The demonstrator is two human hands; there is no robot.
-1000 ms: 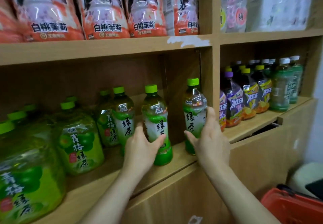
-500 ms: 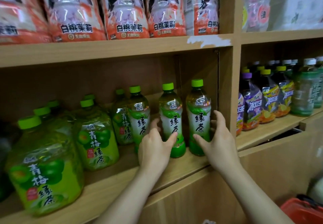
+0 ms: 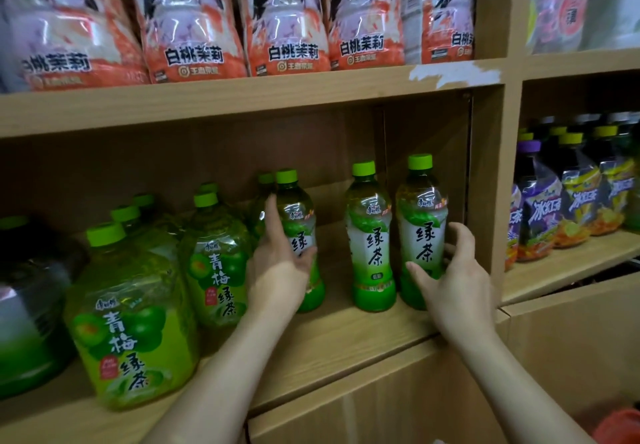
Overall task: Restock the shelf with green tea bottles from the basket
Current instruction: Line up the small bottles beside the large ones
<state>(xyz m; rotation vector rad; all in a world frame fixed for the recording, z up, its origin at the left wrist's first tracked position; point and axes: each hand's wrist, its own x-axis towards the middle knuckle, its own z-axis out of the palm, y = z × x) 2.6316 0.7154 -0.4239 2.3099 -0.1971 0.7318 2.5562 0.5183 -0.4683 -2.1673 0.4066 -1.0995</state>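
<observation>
Three slim green tea bottles with green caps stand upright on the wooden shelf (image 3: 346,336). My left hand (image 3: 277,270) is wrapped around the left bottle (image 3: 298,215), thumb in front and fingers on its left side. The middle bottle (image 3: 370,235) stands free between my hands. My right hand (image 3: 453,280) cups the lower part of the right bottle (image 3: 420,232), which stands close to the compartment's right wall. A red corner of the basket (image 3: 623,423) shows at the bottom right.
Large green plum tea jugs (image 3: 138,322) fill the shelf's left side, with more green caps behind. Orange-and-white packs (image 3: 291,27) line the shelf above. An upright divider (image 3: 491,183) separates a right compartment of purple and yellow iced tea bottles (image 3: 554,215).
My left hand has left the middle bottle and taken the bottle further left. My right hand has set the right bottle deeper, beside the wall. The view has come closer.
</observation>
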